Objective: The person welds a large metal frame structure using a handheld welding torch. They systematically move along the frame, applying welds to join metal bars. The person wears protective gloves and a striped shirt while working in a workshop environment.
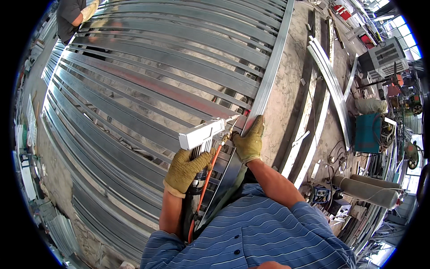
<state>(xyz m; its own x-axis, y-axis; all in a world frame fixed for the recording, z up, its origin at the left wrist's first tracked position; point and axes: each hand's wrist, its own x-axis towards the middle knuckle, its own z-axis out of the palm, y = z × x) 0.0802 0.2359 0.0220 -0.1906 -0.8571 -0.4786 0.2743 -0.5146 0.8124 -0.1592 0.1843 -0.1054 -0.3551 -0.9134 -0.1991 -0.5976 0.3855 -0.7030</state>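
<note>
My left hand, in a yellow-green work glove, is closed around the black handle of a white handheld welding gun. The gun's pointed nozzle ends at a joint where a slat meets the edge rail of a large slatted metal frame. An orange hose and a thick black cable trail from the gun toward my body. My right hand, gloved alike, grips the edge rail close to the nozzle, thumb and fingers on either side.
At the upper left, a co-worker's gloved hand is by the frame's far side. Long metal bars lie on the floor to the right. Beyond them stand a teal box, a grey machine and gas cylinders.
</note>
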